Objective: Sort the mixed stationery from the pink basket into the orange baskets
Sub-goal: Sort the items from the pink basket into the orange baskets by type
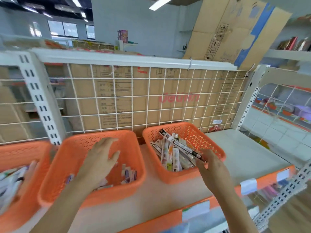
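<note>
Three orange baskets stand in a row on a shelf. My left hand (101, 157) hovers with spread, straight fingers over the middle orange basket (133, 148), which holds a few small packets (128, 174). My right hand (212, 167) pinches the near end of a long black-and-white pen pack (178, 143). The pack slants across the right orange basket (212, 143), above a pile of long pen packs (170, 157). The left orange basket (20, 148) holds white packets (10, 182) and is blurred. No pink basket is in view.
A white wire grid (117, 98) backed by cardboard closes the rear of the shelf. A white slotted upright (38, 98) stands behind the left baskets. Bare shelf surface (244, 148) lies right of the baskets. The orange front edge (269, 179) carries white labels.
</note>
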A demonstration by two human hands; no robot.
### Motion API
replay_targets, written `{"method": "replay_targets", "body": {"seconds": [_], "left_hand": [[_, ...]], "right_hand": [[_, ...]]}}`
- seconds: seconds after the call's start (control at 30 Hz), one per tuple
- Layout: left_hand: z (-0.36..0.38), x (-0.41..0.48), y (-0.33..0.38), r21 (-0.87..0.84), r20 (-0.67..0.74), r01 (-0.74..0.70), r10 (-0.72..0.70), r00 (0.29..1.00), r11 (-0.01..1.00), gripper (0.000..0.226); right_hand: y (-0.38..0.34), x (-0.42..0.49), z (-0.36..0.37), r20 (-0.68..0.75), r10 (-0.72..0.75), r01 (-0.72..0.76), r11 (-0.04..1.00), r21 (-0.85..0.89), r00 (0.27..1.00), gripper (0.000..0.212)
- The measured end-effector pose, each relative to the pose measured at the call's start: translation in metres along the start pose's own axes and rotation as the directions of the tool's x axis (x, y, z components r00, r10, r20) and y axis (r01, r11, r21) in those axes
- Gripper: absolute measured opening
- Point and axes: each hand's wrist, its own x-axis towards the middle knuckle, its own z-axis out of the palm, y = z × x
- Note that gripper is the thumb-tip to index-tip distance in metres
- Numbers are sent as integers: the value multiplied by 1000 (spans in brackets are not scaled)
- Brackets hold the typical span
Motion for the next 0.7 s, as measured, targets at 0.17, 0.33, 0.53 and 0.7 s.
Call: {"method": "replay_targets", "body": {"seconds": [0.17, 0.33, 0.53, 0.7], "left_hand": [[-43, -64, -55, 63, -48, 60, -57, 997, 996, 35], [-86, -126, -104, 160, -56, 36, -28, 998, 986, 35], [-142, -193, -143, 228, -156, 183, -150, 976, 956, 34], [-182, -246, -177, 248, -233, 314, -258, 938, 917, 38]], "right_hand": [[-35, -65, 11, 5, -6, 7, 998, -59, 1000, 39], [-71, -123, 21, 18, -27, 28, 998, -63, 999, 40], [-114, -158, 37, 101, -61, 68, 995, -68, 993, 42], [-157, -171, 65, 175, -139, 147, 988, -36, 975, 45]]}}
